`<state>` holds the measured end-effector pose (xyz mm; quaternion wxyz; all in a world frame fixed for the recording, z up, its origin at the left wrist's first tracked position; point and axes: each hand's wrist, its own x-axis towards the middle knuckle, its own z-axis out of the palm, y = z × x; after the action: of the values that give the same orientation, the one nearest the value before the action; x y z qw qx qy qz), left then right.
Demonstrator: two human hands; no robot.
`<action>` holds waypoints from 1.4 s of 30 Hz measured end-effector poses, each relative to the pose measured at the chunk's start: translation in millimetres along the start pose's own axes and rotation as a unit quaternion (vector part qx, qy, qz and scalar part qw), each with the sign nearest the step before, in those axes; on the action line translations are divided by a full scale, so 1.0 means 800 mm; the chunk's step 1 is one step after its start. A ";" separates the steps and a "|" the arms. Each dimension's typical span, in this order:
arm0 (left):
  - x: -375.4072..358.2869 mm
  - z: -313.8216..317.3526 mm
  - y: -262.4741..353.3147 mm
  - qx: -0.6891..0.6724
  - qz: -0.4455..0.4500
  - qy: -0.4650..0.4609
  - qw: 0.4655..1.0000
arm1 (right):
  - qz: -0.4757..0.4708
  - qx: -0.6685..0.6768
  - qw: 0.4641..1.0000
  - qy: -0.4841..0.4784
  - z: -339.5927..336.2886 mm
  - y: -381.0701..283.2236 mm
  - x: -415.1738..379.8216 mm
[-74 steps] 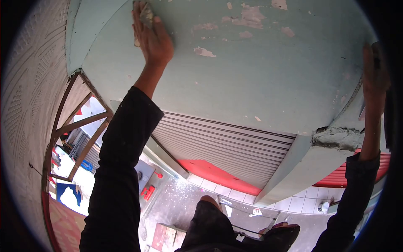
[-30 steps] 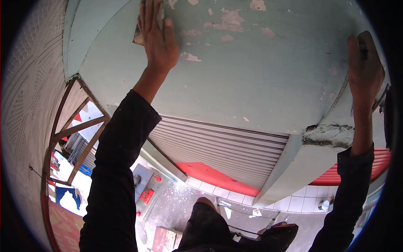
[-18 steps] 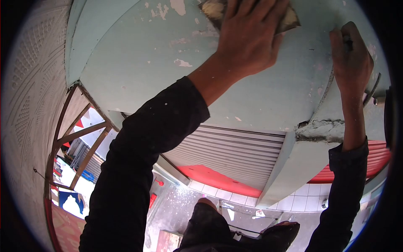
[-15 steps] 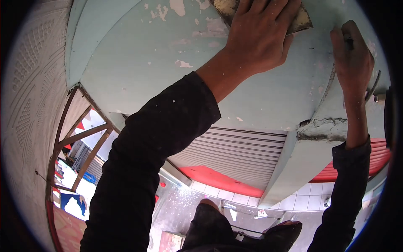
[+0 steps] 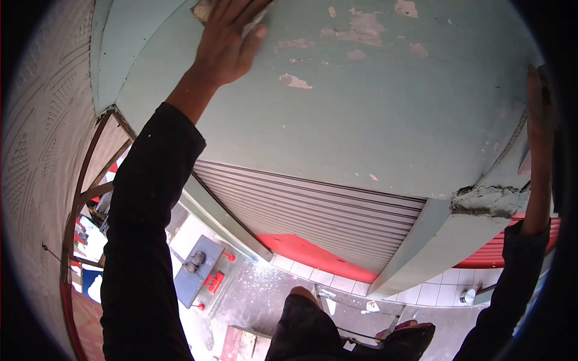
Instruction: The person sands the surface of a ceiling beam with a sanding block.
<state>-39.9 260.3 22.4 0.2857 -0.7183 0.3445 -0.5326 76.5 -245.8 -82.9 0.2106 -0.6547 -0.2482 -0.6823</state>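
Observation:
My left hand presses a worn, yellowish-brown sheet of sandpaper flat against the pale green wall, at the upper left. The fingers lie over the sheet and run out of the top of the view. Patches of bare, peeled paint show to the right of it. My right hand is at the far right, in shadow, by the wall's curved edge. Its fingers are too dark to make out, and whether they hold anything is hidden.
Far below lies a floor with a blue-grey table and a red stool. A roller shutter and a broken ledge are under the wall. A textured wall and brown frame stand left.
My left hand has slid left across the wall with the sandpaper, uncovering peeled patches. My right hand has moved right and slightly down, into the shadow. The view has shifted a little.

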 end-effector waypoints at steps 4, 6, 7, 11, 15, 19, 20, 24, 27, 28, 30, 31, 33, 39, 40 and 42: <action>-0.124 -0.018 -0.077 0.007 -0.109 -0.007 0.994 | -0.017 -0.040 0.999 0.013 0.000 -0.020 0.003; -0.186 -0.027 -0.106 -0.017 -0.199 -0.009 0.980 | -0.024 -0.051 0.998 0.016 0.001 -0.022 0.003; -0.206 -0.034 -0.107 -0.032 -0.241 -0.002 0.970 | -0.032 -0.057 0.998 0.018 0.001 -0.023 0.003; -0.204 -0.014 -0.089 -0.071 -0.363 0.072 0.926 | -0.111 -0.097 0.989 0.022 -0.002 -0.017 0.004; -0.159 0.010 -0.064 -0.062 -0.427 0.129 0.893 | -0.257 -0.191 0.946 0.050 -0.008 -0.013 0.011; -0.093 0.029 -0.011 -0.016 -0.390 0.138 0.910 | 0.152 -0.060 0.986 -0.022 -0.004 -0.053 0.002; -0.072 0.035 0.007 -0.023 -0.391 0.141 0.909 | 0.158 -0.064 0.985 -0.016 -0.001 -0.052 0.000; 0.008 0.048 0.072 0.003 -0.309 0.130 0.942 | 0.148 -0.034 0.988 0.031 0.004 -0.067 0.003; 0.047 0.057 0.101 0.001 -0.308 0.136 0.942 | 0.131 -0.002 0.990 0.051 0.003 -0.068 0.006; 0.055 0.058 0.109 -0.006 -0.326 0.132 0.936 | 0.129 -0.004 0.991 0.045 0.001 -0.065 0.006; 0.070 0.062 0.120 -0.011 -0.338 0.139 0.931 | 0.121 0.004 0.991 0.054 -0.001 -0.067 0.007; 0.075 0.064 0.125 -0.009 -0.331 0.149 0.932 | 0.115 0.014 0.991 0.069 -0.002 -0.076 0.009; 0.091 0.064 0.138 0.012 -0.324 0.152 0.934 | 0.107 0.029 0.989 0.097 -0.002 -0.087 0.012; 0.166 0.051 0.204 0.002 -0.309 0.116 0.944 | 0.094 0.068 0.986 0.120 0.000 -0.081 0.010; 0.180 0.051 0.219 -0.010 -0.286 0.112 0.952 | 0.109 0.082 0.984 0.113 0.003 -0.073 0.006; 0.214 0.058 0.250 -0.021 -0.244 0.097 0.965 | 0.113 0.094 0.984 0.104 0.004 -0.062 0.004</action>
<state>0.3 5.6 -48.0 0.0975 -0.7311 0.1958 -0.6462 48.1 -204.6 -82.9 0.3716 -0.5808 -0.2126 -0.6924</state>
